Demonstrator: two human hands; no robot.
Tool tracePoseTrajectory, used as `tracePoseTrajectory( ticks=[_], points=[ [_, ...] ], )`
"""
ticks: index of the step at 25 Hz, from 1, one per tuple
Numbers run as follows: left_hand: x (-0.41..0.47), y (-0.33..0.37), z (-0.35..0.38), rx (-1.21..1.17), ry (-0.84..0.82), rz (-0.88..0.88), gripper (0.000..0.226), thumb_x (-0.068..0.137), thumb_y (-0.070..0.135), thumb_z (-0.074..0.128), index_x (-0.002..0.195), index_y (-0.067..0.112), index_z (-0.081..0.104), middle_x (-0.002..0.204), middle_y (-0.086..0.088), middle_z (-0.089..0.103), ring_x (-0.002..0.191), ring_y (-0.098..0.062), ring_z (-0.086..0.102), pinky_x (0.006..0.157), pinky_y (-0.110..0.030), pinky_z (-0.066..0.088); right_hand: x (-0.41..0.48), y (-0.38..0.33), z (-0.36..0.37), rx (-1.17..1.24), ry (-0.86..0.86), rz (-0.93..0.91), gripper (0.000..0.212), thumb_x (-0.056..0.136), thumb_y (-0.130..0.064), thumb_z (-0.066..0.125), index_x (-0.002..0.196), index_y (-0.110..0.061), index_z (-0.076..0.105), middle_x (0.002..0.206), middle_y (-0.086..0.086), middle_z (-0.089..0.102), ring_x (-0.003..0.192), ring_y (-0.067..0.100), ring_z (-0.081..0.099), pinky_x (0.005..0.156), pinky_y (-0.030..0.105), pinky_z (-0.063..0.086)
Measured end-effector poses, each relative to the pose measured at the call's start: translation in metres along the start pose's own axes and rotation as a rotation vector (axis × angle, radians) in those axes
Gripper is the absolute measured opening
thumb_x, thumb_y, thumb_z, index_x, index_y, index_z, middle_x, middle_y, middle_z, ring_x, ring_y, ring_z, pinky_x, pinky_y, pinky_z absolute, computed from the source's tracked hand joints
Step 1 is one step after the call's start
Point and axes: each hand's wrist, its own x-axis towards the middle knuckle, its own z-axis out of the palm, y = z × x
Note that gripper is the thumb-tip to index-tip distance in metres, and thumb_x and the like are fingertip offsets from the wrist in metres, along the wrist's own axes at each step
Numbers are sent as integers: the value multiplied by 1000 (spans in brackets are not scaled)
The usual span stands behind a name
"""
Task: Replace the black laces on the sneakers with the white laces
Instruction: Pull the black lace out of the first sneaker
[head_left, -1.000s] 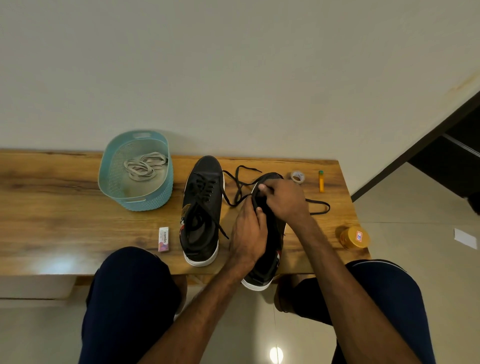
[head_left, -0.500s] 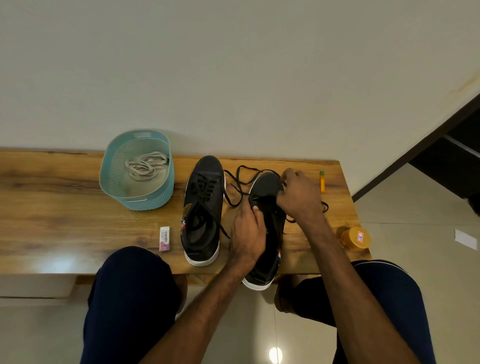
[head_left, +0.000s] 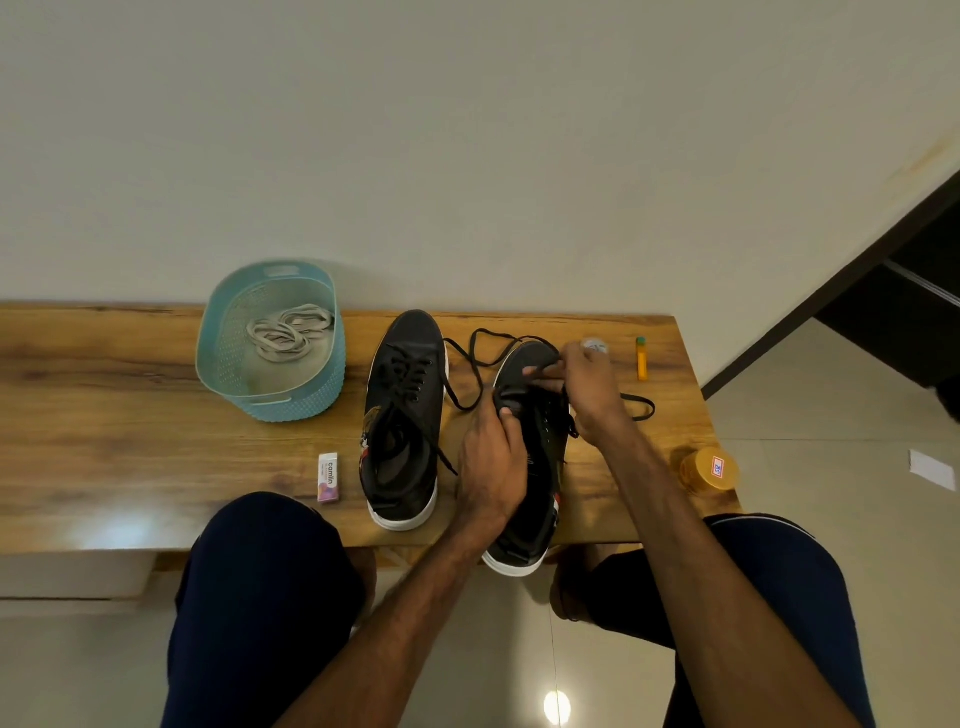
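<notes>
Two black sneakers with white soles stand on the wooden table (head_left: 104, 415). The left sneaker (head_left: 405, 415) still carries its black lace. The right sneaker (head_left: 535, 467) overhangs the table's front edge. My left hand (head_left: 493, 457) grips its tongue near the eyelets. My right hand (head_left: 587, 384) pinches the black lace (head_left: 467, 374) at the toe end; loose lace loops lie on the table between the shoes and to the right. The white laces (head_left: 288, 335) lie coiled in the teal basket (head_left: 218, 364).
A small white and pink box (head_left: 328, 477) lies left of the left sneaker. An orange tube (head_left: 642, 358) and a small round thing (head_left: 595, 345) lie at the back right. An orange jar (head_left: 709, 470) stands at the right front corner. My knees are below the table edge.
My right hand has moved back from the shoe's right side to its toe end, with the lace. My left hand stays on the tongue.
</notes>
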Motion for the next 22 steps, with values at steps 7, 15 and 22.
tracePoseTrajectory(
  ticks=[7, 15, 22],
  points=[
    [-1, -3, 0, -63, -50, -25, 49, 100, 49, 35, 143, 25, 40, 127, 4, 62, 113, -13, 60, 94, -38, 53, -1, 16, -5, -867, 166, -272, 24, 102, -24, 45, 97, -5, 59, 86, 8, 59, 77, 22, 53, 65, 30, 35],
    [21, -1, 0, -83, -99, -61, 47, 103, 37, 39, 146, 15, 36, 138, -3, 54, 124, -19, 54, 104, -41, 47, -6, 25, 7, -439, 164, -198, 28, 104, -31, 46, 98, -9, 61, 88, 3, 65, 83, 19, 61, 67, 29, 41],
    [7, 24, -35, -52, 51, 34, 44, 102, 43, 40, 139, 19, 46, 130, 6, 53, 117, -7, 53, 97, -25, 46, -45, -4, 2, -262, 151, -490, 20, 100, -27, 54, 101, -18, 71, 99, -5, 68, 97, 10, 62, 83, 28, 51]
  ],
)
